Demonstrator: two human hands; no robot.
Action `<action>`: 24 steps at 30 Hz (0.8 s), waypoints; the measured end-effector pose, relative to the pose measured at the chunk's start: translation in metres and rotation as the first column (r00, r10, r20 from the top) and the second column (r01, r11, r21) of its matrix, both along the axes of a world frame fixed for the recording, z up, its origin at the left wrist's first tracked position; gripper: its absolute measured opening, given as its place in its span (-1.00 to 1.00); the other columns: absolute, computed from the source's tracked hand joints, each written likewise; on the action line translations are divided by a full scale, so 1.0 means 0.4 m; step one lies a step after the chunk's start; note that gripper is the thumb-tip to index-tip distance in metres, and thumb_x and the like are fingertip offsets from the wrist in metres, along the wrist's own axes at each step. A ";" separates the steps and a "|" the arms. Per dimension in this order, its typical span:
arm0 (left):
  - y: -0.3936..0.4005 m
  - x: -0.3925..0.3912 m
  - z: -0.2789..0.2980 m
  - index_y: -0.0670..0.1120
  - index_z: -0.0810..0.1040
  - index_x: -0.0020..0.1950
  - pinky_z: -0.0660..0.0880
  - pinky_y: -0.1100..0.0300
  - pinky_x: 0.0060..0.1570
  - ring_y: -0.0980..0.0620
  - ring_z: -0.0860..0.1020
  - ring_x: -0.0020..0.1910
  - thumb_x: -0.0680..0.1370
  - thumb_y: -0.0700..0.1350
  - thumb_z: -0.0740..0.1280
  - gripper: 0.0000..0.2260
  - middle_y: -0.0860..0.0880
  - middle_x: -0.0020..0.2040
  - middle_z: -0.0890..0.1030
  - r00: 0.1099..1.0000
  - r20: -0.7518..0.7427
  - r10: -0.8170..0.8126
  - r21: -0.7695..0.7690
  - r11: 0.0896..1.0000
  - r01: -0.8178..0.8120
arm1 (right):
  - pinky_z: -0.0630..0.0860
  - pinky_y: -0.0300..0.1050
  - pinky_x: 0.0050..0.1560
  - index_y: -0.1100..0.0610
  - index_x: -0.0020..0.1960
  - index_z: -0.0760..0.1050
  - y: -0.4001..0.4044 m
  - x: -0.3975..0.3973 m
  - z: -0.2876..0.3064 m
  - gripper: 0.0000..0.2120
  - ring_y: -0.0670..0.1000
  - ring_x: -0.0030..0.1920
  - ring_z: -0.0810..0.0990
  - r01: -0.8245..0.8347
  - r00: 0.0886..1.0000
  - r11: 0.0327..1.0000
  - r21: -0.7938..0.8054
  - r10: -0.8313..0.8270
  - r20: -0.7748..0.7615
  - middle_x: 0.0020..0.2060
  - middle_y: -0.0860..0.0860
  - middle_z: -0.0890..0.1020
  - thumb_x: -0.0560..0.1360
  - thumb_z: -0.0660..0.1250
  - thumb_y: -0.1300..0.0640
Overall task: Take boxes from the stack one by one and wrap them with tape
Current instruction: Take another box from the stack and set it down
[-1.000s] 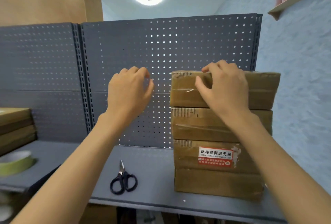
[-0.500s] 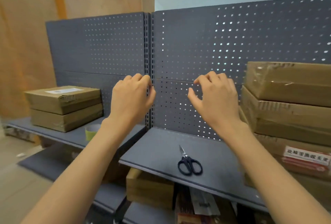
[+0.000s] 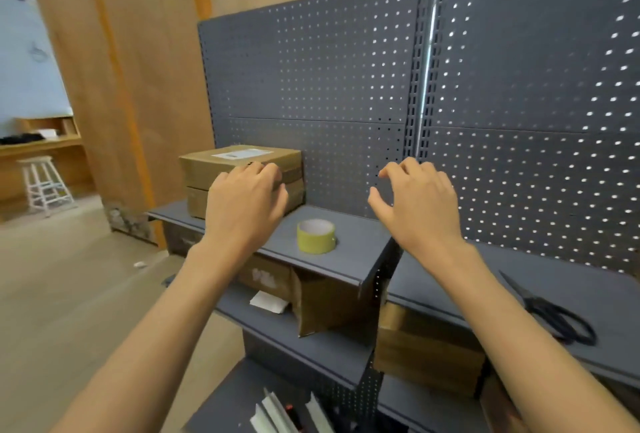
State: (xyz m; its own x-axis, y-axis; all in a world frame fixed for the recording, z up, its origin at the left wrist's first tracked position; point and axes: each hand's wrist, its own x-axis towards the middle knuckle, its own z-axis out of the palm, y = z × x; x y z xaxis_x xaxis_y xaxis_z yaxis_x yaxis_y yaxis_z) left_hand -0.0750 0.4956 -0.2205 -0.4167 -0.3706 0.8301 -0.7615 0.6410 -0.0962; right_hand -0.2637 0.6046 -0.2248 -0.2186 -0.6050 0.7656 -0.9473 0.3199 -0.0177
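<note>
Dark grey metal shelving unit with perforated pegboard back panels, tan wooden boards behind it, white stool far left on the floor. Two flat brown cardboard boxes stacked on the left shelf against the pegboard, white label on the top one. Roll of yellowish packing tape stands on the same shelf, just right of the boxes, apart from them. Black-handled scissors lie on the right shelf, well apart from the tape. Left hand raised in front of the box stack, fingers loosely curled, holding nothing; cannot tell if fingertips touch the top box. Right hand raised in front of the pegboard, fingers spread and slightly bent, empty. More cardboard boxes on lower shelves.
</note>
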 end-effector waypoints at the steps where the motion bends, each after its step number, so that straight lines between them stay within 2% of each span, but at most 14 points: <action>1: -0.025 0.023 -0.007 -0.15 0.55 -0.17 0.22 0.18 -0.33 -0.19 0.54 -0.33 0.48 -0.13 0.38 -0.90 -0.13 -0.26 0.61 1.000 0.012 0.011 0.014 1.000 -0.011 | 0.36 0.00 0.03 0.17 0.15 0.51 -0.024 0.019 -0.004 -0.69 0.14 0.00 0.49 -0.007 1.000 1.000 0.019 0.007 0.006 -0.03 0.10 0.55 0.57 0.20 -0.02; 4: -0.104 0.078 -0.024 -0.16 0.56 -0.16 0.22 0.18 -0.33 -0.18 0.54 -0.34 0.49 -0.12 0.37 -0.89 -0.13 -0.27 0.60 0.999 0.034 0.032 0.039 0.999 -0.034 | 0.35 -0.02 0.08 0.15 0.22 0.47 -0.099 0.067 -0.008 -0.66 0.13 0.06 0.49 -0.022 1.000 0.997 0.077 0.021 0.018 0.04 0.08 0.55 0.59 0.15 -0.04; 10: -0.275 0.134 -0.051 -0.15 0.58 -0.07 0.24 0.17 -0.30 -0.16 0.56 -0.25 0.53 -0.08 0.30 -0.84 -0.12 -0.18 0.62 0.996 0.042 0.085 0.063 0.994 -0.087 | 0.33 -0.05 0.11 0.11 0.23 0.44 -0.261 0.116 -0.024 -0.67 0.10 0.12 0.48 -0.044 0.999 0.984 0.172 0.043 0.013 0.07 0.04 0.54 0.61 0.10 -0.07; 24: -0.668 0.125 -0.007 -0.12 0.57 0.09 0.23 0.16 -0.24 -0.12 0.54 -0.07 0.59 -0.03 0.24 -0.79 -0.09 -0.01 0.61 0.996 0.012 0.084 0.059 0.995 -0.085 | 0.32 -0.04 0.09 0.14 0.21 0.47 -0.710 0.122 0.007 -0.67 0.12 0.11 0.47 -0.102 0.994 0.982 0.156 0.096 0.048 0.08 0.06 0.55 0.59 0.12 -0.04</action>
